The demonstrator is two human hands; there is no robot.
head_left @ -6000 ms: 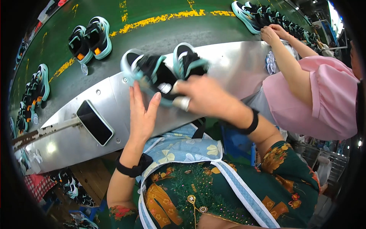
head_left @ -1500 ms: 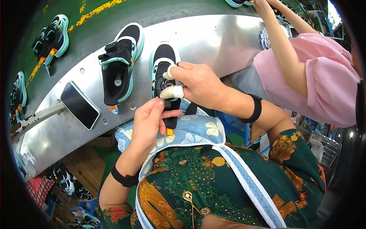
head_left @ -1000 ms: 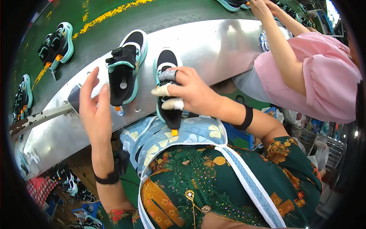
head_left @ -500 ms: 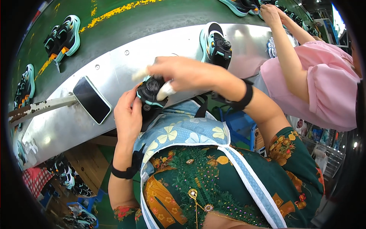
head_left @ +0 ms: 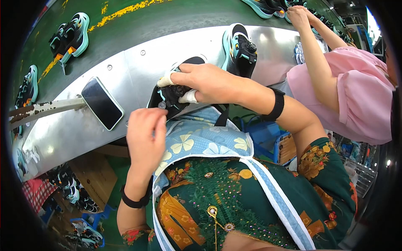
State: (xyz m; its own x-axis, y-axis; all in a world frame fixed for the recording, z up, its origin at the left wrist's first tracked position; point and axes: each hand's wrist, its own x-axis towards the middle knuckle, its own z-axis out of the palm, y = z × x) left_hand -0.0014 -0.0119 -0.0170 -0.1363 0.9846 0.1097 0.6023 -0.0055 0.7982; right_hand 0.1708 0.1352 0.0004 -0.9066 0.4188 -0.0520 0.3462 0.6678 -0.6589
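My right hand, with taped fingertips, grips a black and teal sandal lying at the near edge of the shiny metal counter. My left hand rests just below the sandal's heel end, fingers bent down beside it, touching its lower edge. A second black and teal sandal stands further back on the counter to the right of my right hand.
A dark phone lies on the counter at left. Sandal pairs ride the green conveyor belt behind. A person in pink works at right. More sandals sit in boxes below left.
The sandal under my right hand has shifted right along the counter edge. My left hand has dropped from the sandal's side to below its heel. The other sandal stays at the back.
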